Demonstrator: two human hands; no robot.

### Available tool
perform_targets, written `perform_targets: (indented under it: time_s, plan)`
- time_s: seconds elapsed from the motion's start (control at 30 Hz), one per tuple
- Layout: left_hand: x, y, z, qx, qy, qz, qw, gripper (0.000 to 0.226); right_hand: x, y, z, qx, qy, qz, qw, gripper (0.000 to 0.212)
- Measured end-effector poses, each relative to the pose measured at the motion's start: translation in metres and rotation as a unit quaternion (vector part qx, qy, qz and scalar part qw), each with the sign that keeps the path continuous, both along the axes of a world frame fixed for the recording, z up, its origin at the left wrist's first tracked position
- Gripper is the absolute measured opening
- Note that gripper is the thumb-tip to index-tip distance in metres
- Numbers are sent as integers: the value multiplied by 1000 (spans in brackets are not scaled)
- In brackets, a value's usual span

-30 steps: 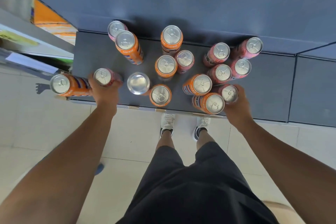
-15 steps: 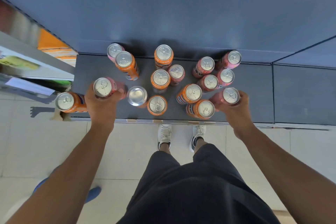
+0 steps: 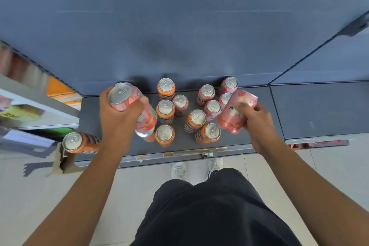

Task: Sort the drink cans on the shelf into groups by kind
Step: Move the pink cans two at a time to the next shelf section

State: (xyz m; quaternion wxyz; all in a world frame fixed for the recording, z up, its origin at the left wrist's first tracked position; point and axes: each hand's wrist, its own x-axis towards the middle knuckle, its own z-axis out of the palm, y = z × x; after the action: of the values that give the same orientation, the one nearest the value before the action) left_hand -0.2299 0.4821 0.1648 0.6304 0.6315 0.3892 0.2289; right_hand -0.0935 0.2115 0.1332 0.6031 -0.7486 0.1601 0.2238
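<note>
My left hand (image 3: pixel 117 120) grips a pink can (image 3: pixel 124 97) lifted above the left part of the dark shelf (image 3: pixel 299 110). My right hand (image 3: pixel 256 120) holds another pink can (image 3: pixel 233 116), tilted and raised over the right side. Several orange cans (image 3: pixel 165 110) stand in the middle and front of the shelf. Pink cans (image 3: pixel 206 94) stand clustered at the back right, and one pink can (image 3: pixel 180 104) stands among the orange ones. One orange can (image 3: pixel 76 143) sits at the far left edge. A silver-topped can (image 3: pixel 144 132) is partly hidden under my left hand.
A blue back panel (image 3: pixel 179 26) rises behind the shelf. Another shelf section (image 3: pixel 319 106) extends to the right. A neighbouring rack with goods (image 3: pixel 30 110) stands at the left. A torn cardboard piece (image 3: pixel 60 163) hangs at the shelf's left front corner.
Both hands have lifted their pink cans off the shelf. The left can rose toward the back left, the right can rose and tilted. The camera view pulled back.
</note>
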Motion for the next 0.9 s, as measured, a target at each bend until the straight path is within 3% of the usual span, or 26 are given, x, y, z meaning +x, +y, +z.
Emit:
perform_targets:
  time_s: [0.13,0.27,0.33,0.47,0.67,0.8,0.9]
  plan:
    - [17,-29,12,-134,-10,-42,990,25,-13,3,16,76,45,-5,996,28]
    - [28,-58,18,-309,61,-92,945,38,-26,4,29,164,90,-17,982,41]
    - [32,-69,19,-356,61,-128,923,45,-30,0,36,197,108,-33,974,43]
    - [40,-91,29,-419,31,-203,885,34,-33,-18,50,240,121,-48,962,56]
    - [52,-122,34,-380,29,-357,853,72,-35,-69,63,299,115,-35,947,34]
    - [64,-165,39,-310,45,-408,857,55,-33,-106,67,274,74,-45,958,45]
    - [71,-207,44,-273,52,-418,865,46,-33,-144,67,303,66,-105,945,56]
